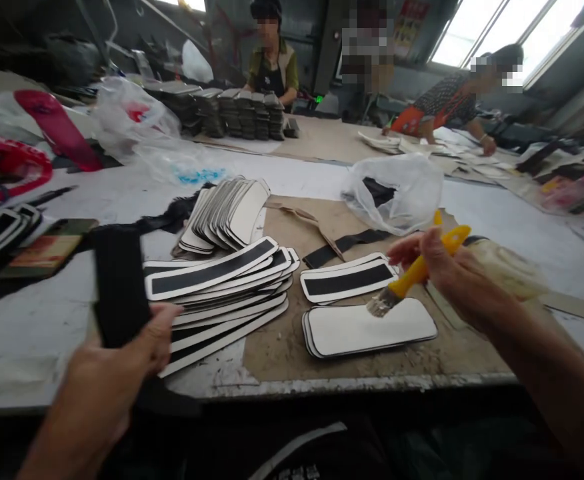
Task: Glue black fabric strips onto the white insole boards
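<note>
My left hand (pixel 117 363) is closed on black strips (pixel 119 287), which stand up from it above the table's front edge. Between thumb and fingers of my right hand (pixel 447 267) is a paintbrush (pixel 412 273) with a yellow handle. Its whitish bristles are over a small stack of white curved pieces (pixel 372 328); whether they touch cannot be made out. Just behind lie white pieces with a black strip on top (pixel 349 280). To the left, a larger heap of such black-striped pieces (pixel 217 273) is fanned out. Farther back, plain white pieces (pixel 242 207) lean in a row.
A clear plastic bag (pixel 397 190) and a cloudy plastic container (pixel 507 267) are at the right. A phone-like object (pixel 49 247) and a red ring-shaped roll (pixel 7 167) lie left. Brown board (pixel 282 353) covers part of the table. People work behind, one beside dark stacks (pixel 242 113).
</note>
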The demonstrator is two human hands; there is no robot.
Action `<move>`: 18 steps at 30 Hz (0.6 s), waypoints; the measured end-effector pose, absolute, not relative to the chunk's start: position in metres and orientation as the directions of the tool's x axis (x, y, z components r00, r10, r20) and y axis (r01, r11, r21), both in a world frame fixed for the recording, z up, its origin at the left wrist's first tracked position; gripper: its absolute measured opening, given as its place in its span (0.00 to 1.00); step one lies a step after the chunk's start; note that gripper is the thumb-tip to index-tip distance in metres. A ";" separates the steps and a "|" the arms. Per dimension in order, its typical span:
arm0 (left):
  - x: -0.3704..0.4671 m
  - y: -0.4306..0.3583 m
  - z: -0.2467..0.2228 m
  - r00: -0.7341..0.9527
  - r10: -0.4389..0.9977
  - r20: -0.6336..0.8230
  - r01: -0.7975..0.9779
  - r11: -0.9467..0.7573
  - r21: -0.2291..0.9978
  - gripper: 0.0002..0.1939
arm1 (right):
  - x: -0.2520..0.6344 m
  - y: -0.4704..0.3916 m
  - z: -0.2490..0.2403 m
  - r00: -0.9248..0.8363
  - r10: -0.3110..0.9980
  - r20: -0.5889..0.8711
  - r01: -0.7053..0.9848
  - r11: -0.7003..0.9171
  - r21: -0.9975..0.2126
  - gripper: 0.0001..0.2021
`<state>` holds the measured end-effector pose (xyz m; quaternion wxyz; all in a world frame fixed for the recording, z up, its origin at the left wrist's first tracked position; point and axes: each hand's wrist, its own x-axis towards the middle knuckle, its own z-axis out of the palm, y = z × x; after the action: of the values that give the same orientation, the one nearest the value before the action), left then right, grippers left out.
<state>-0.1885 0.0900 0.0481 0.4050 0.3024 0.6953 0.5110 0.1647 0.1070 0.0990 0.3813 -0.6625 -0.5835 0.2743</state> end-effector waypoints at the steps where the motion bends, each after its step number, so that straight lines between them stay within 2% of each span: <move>1: -0.169 0.083 0.041 -0.370 0.870 -0.326 -0.025 0.342 0.939 0.17 | 0.167 0.098 0.095 0.196 0.978 0.067 0.557 -0.054 -0.829 0.31; 3: -0.131 0.071 0.023 -0.162 0.883 -0.440 -0.078 0.433 0.898 0.20 | 0.167 0.083 0.081 0.212 0.977 0.035 0.438 -0.063 -0.897 0.30; 5: -0.099 0.067 0.006 -0.015 0.895 -0.446 -0.095 0.443 0.891 0.22 | 0.160 0.071 0.065 0.215 0.977 0.020 0.269 -0.039 -0.962 0.29; 7: -0.077 0.066 -0.006 0.054 0.895 -0.443 -0.089 0.446 0.891 0.24 | 0.151 0.062 0.050 0.228 0.974 -0.007 0.126 -0.036 -0.991 0.26; 14: -0.054 0.065 -0.020 0.081 0.858 -0.508 -0.051 0.512 0.857 0.25 | 0.127 0.055 0.018 0.266 0.952 -0.150 -0.172 -0.107 -0.979 0.19; 16: -0.051 0.064 -0.023 0.062 0.860 -0.507 -0.044 0.509 0.859 0.23 | 0.126 0.054 0.013 0.241 0.950 -0.197 -0.181 -0.155 -0.971 0.17; 18: -0.050 0.064 -0.026 0.040 0.871 -0.489 -0.029 0.490 0.871 0.22 | 0.128 0.052 0.012 0.239 0.950 -0.199 -0.121 -0.175 -0.977 0.16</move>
<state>-0.0500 0.0638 -0.0263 0.6277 0.3553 0.5925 0.3588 0.1282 0.0520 0.0122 0.5333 -0.5789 -0.3581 0.5021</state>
